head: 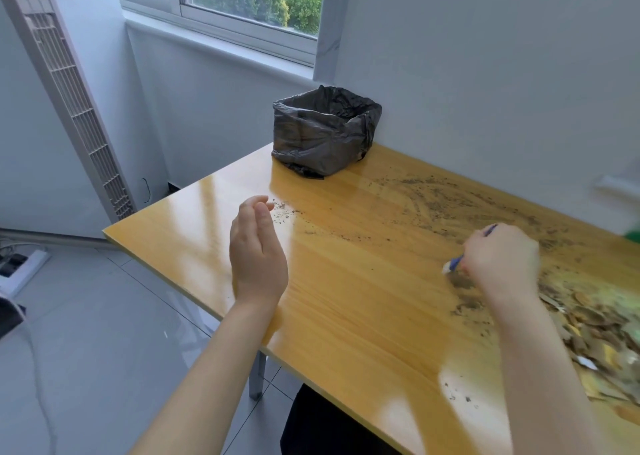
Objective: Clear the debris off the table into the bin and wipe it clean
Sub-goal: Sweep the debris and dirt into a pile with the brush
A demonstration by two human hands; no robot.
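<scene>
R hand [502, 260] fist-gripped on brush [455, 264]; debris [588, 323] piled just to its right on table [346, 298]. Bin [325, 128] sits far-left of pile. L hand [258, 257] nearer bin, fingers together, loosely bent, empty.

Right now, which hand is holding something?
The right hand, fingers curled round a blue-handled tool; the left hand is open and empty.
</scene>
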